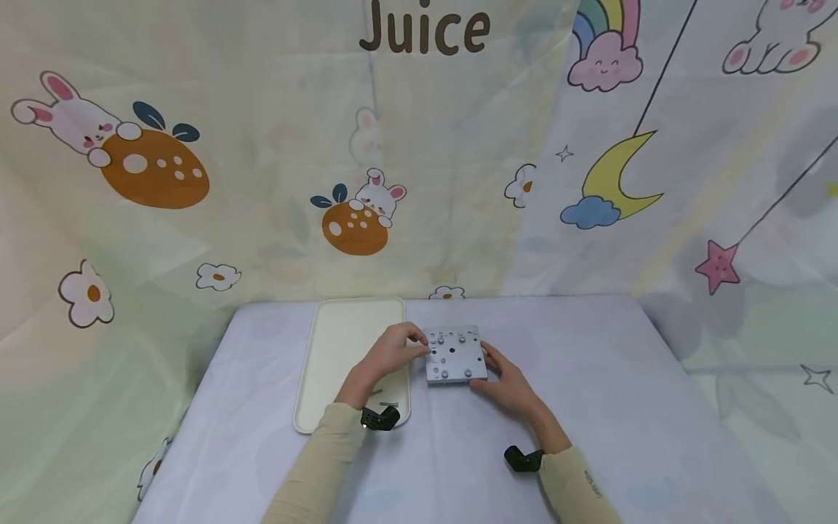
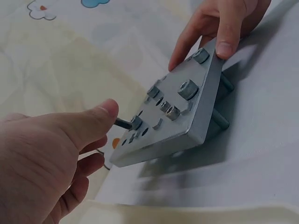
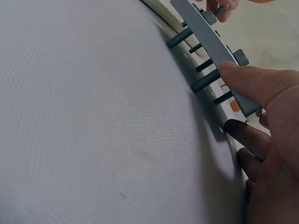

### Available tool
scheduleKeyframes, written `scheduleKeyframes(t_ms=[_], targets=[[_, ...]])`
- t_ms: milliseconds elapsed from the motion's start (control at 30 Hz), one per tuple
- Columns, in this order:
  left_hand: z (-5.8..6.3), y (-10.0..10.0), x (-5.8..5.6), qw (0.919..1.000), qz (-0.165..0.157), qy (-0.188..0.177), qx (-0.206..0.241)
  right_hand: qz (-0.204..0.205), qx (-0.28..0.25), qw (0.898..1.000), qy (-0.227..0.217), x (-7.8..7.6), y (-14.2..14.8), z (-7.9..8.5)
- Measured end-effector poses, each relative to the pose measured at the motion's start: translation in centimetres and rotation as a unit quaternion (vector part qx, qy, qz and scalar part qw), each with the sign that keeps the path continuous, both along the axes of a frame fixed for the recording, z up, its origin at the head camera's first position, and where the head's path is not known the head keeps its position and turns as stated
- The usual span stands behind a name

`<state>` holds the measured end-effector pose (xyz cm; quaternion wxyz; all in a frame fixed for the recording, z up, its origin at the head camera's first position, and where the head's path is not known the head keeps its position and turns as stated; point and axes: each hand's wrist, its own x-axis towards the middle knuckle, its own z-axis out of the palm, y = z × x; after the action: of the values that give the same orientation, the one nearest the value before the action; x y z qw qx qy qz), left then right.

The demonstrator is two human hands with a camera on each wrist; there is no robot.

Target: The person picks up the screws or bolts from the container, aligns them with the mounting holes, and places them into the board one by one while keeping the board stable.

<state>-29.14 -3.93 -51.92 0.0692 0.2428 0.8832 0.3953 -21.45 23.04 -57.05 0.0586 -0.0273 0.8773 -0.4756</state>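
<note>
A square metal plate (image 1: 456, 356) stands over the table on bolts whose threaded ends show beneath it in the right wrist view. Socket-head bolts (image 2: 188, 89), small screws and holes dot its top face. My left hand (image 1: 395, 348) is at the plate's left side, pinching a thin dark metal pin (image 2: 123, 123) between thumb and forefinger. The pin's far end meets a bolt head (image 2: 136, 122) on the plate. With thumb on the front side and fingers at the right edge, my right hand (image 1: 507, 382) grips the plate (image 3: 201, 37).
A cream tray (image 1: 321, 364) lies to the left of the plate, partly under my left forearm. A few small screws (image 1: 389, 404) lie in its near right corner. White cloth (image 1: 576, 407) covers the table, and a printed curtain (image 1: 262, 145) hangs behind it.
</note>
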Motion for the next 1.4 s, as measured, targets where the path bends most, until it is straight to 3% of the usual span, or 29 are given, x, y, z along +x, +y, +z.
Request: scheduleKeyframes(t_ms=[167,267,600,1133,1400], targets=[[-0.7,0.9,0.2,0.9997,-0.013,-0.022,0.001,-0.007,0.000,1.000,-0.003,0.9,0.2,-0.8],[-0.6,1.2,0.2,0.9998,-0.012,-0.012,-0.009,-0.001,-0.005,1.000,0.000,1.1,0.1,-0.9],[-0.4,1.0,-0.7,0.9992,-0.009,-0.015,-0.035,0.004,-0.008,1.000,0.010,0.7,-0.4,-0.6],[0.0,1.1,-0.6,0.9994,-0.007,-0.011,-0.032,0.005,0.003,1.000,0.015,0.3,-0.3,-0.4],[-0.6,-0.9,0.7,0.9987,-0.006,0.012,-0.050,0.000,0.000,1.000,0.011,-0.1,0.0,-0.8]])
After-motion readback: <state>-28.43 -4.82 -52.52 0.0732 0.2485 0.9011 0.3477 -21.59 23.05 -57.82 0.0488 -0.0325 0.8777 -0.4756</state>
